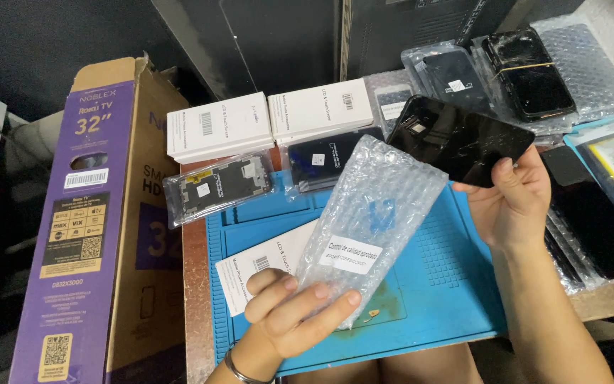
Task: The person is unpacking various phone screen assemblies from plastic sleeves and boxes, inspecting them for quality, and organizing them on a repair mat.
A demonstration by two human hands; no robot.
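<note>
My left hand [294, 311] grips the lower end of a clear bubble-wrap pouch [378, 213] with a white label, held above a blue work mat [456, 284]. My right hand [509, 203] holds a black phone screen panel [460, 139] by its lower right edge, tilted, just beside the pouch's top end. A white flat box [264, 274] lies on the mat under my left hand.
Two white flat boxes [218, 126] [319, 109] stand at the back of the table. Bagged phone parts [218, 186] [325, 158] lie in front of them. More bagged screens [527, 71] and dark panels [595, 213] crowd the right side. A tall cardboard carton [94, 227] stands at the left.
</note>
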